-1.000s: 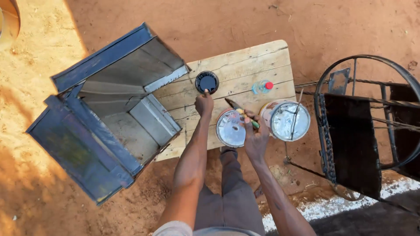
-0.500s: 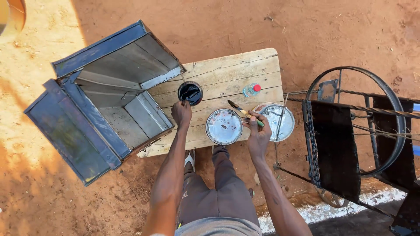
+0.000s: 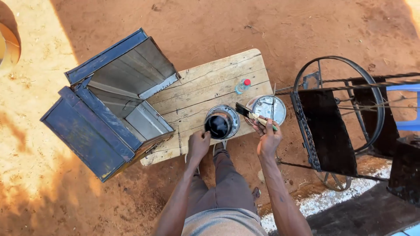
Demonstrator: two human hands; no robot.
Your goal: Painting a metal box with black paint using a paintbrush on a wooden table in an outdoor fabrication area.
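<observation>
Since a second ago, left hand (image 3: 199, 146) has carried the black paint cup (image 3: 218, 125) onto the tin lid (image 3: 227, 119) (fingers gripping); right hand (image 3: 267, 139) clasps the brush (image 3: 251, 115), seemingly loading; dipping needs aim.

Grey-brown trousers are worn, with a lighter grey garment at the waist; both forearms are bare, and footwear is perhaps glimpsed, indistinctly.

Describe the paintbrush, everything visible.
The paintbrush is small and flat, with dark bristles and a pale handle that looks wooden. The right hand grips the handle end. It lies nearly level, bristles pointing left, between the black-filled can and the round metal lid, above the wooden table.
</observation>
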